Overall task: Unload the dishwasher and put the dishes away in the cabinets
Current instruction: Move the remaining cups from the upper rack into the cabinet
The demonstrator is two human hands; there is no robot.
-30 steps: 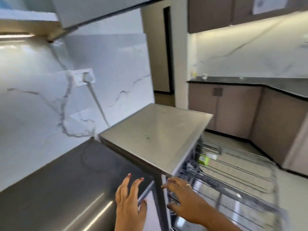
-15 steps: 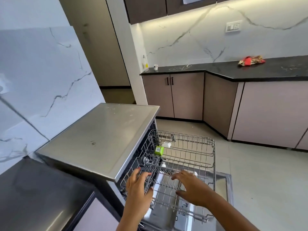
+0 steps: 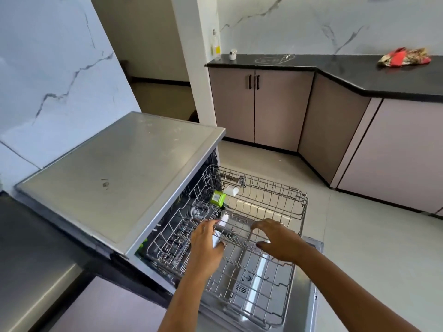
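Pale floor tiles [image 3: 371, 236] fill the right side of the kitchen, and marble-patterned wall panels [image 3: 48, 68] rise on the left and at the back. A black countertop [image 3: 347, 73] runs along the far wall and turns the corner, above a row of beige cabinets [image 3: 278, 109] with their doors closed. A dark counter [image 3: 28, 248] lies at the near left. The dishwasher [image 3: 119, 173], with a grey metal top, stands against the left wall just beyond this counter. Its door [image 3: 304, 295] is folded down flat and its wire rack [image 3: 275, 202] is pulled out over the door. No plate or cup can be made out in the rack. Both bare forearms reach in from the bottom edge. The left hand [image 3: 206, 245] lies palm down on the rack's wires near the machine, fingers straight and thumb apart, gripping nothing. The right hand [image 3: 278, 238] rests palm down on the wires just beside it, fingers spread and lightly bent, also holding nothing. A red patterned cloth [image 3: 405, 59] lies on the far countertop, well apart from a clear bottle [image 3: 215, 46] and a small white jar [image 3: 232, 55] at its left end. A small green box [image 3: 218, 198] and a white piece [image 3: 231, 190] sit at the rack's far left corner.
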